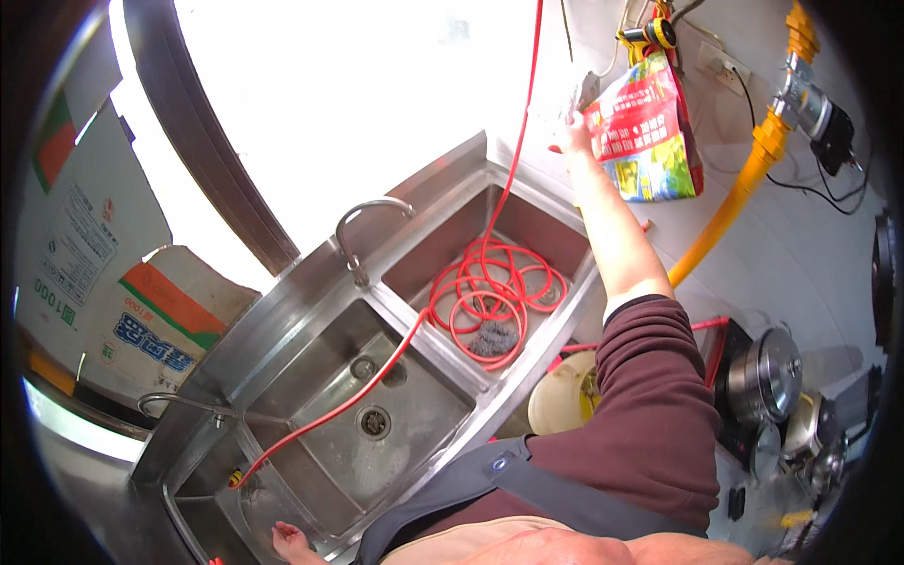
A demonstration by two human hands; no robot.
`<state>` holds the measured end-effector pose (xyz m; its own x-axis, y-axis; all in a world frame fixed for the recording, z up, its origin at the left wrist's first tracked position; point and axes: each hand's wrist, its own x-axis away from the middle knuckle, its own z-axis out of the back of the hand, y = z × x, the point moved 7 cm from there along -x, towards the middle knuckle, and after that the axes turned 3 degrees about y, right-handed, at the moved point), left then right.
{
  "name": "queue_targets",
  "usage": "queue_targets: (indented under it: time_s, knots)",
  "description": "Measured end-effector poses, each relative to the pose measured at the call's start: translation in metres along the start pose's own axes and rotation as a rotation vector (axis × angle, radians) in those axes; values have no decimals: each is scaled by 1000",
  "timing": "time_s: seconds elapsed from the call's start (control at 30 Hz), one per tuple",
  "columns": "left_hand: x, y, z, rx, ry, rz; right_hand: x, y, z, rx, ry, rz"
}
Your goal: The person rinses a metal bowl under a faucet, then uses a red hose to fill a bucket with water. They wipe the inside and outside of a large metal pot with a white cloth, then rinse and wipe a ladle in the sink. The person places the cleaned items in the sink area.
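My right hand (575,135) reaches up to the wall beside a hanging red, green and blue printed plastic bag (639,131). A pale, shiny thing (575,95) shows at its fingertips; glare hides whether the hand grips it. Low at the left, my left hand (288,540) is over the near edge of the steel sink, fingers loosely bent, nothing seen in it. A red hose (367,385) crosses the middle basin, with a yellow and black end fitting (235,478) over the left basin. Its coils lie in the right basin around a dark scouring pad (494,339).
Two curved faucets (374,205) (185,401) rise behind the basins. A yellow and black spray nozzle (646,35) hangs above the bag. A yellow gas pipe (734,194) with a valve runs down the right. A cream bucket (558,399) and a lidded steel pot (763,374) stand right of the sink.
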<state>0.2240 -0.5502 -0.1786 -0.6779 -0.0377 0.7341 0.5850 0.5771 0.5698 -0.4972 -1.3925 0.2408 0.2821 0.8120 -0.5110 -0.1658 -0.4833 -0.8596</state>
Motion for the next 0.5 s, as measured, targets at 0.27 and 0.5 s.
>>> queue_targets:
  time_s: [0.27,0.5]
  knots:
    - [87,-57,-26,20,-133,-11,-149,59,-15,218,282,55]
    - [111,-67,-20,78,-96,-44,-175,88,-34,-357,155,-418]
